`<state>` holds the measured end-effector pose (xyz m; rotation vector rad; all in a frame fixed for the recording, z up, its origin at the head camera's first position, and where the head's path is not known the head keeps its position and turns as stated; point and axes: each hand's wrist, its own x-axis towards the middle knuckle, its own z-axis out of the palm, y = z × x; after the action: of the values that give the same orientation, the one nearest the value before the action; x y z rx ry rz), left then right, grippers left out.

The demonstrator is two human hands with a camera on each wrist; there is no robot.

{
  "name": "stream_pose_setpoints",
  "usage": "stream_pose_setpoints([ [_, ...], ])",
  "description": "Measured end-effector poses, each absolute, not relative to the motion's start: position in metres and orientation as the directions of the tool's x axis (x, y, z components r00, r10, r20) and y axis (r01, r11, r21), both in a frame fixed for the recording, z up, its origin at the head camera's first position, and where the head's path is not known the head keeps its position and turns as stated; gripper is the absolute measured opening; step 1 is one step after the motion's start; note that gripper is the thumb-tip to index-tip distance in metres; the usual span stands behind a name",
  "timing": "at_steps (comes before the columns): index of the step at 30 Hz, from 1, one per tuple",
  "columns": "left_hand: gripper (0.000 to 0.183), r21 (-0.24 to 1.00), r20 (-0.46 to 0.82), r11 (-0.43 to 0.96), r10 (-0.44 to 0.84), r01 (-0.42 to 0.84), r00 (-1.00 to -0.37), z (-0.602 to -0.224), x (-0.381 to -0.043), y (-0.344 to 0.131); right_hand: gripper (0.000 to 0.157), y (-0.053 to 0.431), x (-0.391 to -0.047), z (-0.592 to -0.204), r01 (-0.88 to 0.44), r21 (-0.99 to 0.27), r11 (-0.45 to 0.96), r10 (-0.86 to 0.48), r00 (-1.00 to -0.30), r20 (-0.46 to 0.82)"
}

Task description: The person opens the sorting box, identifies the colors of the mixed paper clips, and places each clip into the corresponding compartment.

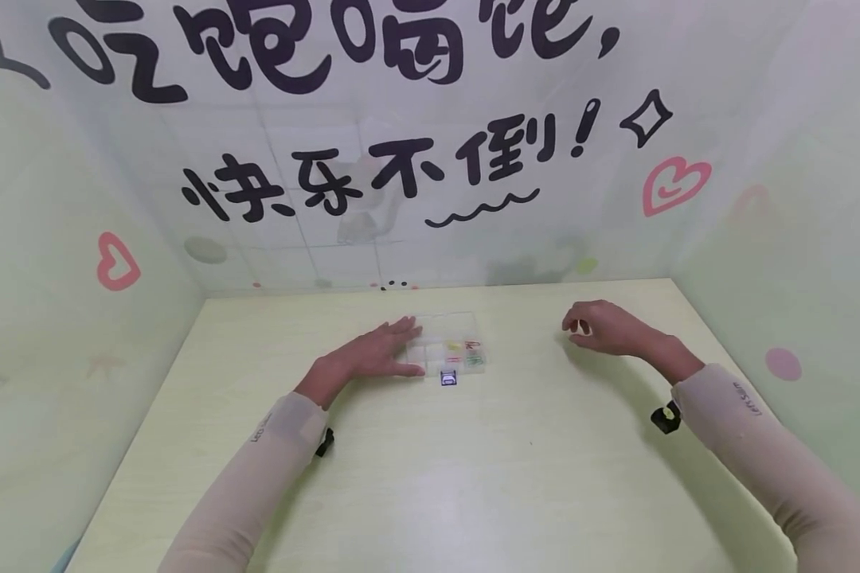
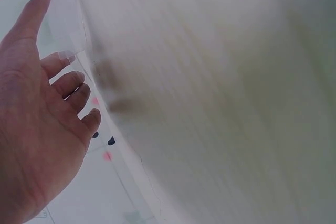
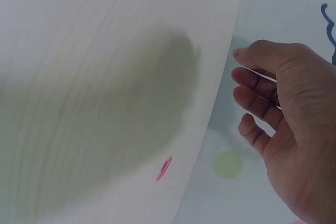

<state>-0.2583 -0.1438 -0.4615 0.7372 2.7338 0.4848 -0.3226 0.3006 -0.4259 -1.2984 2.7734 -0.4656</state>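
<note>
A clear plastic compartment box [image 1: 446, 325] lies on the table with its lid folded back, and small coloured pieces [image 1: 463, 352] sit in its right-hand compartments. My left hand [image 1: 385, 350] spans the left side of the box, thumb by the front edge and fingers by the lid. In the left wrist view that hand [image 2: 44, 114] has its thumb stretched out and a fingertip touching the clear plastic. My right hand [image 1: 607, 327] hovers over the table to the right, fingers loosely bent. Nothing shows between its fingers in the right wrist view.
A thin pink-red piece [image 3: 164, 168] lies on the table near the back edge. The box has a blue-and-white latch or label [image 1: 448, 377] at its front. A printed sheet [image 1: 358, 231] stands behind the pale table [image 1: 430, 477], with further panels at both sides.
</note>
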Motion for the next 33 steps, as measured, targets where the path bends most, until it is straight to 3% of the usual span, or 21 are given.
stream_pose_setpoints([
  [14, 0.096, 0.379, -0.165, 0.811, 0.534, 0.446, -0.829, -0.460, -0.259, -0.142, 0.018, 0.348, -0.337, -0.435, -0.694, -0.294, 0.657, -0.697, -0.708, 0.113],
  [33, 0.096, 0.378, -0.171, 0.811, 0.535, 0.446, -0.828, -0.462, -0.260, -0.143, 0.011, 0.374, -0.341, -0.442, -0.611, -0.286, 0.738, -0.629, -0.776, 0.034],
])
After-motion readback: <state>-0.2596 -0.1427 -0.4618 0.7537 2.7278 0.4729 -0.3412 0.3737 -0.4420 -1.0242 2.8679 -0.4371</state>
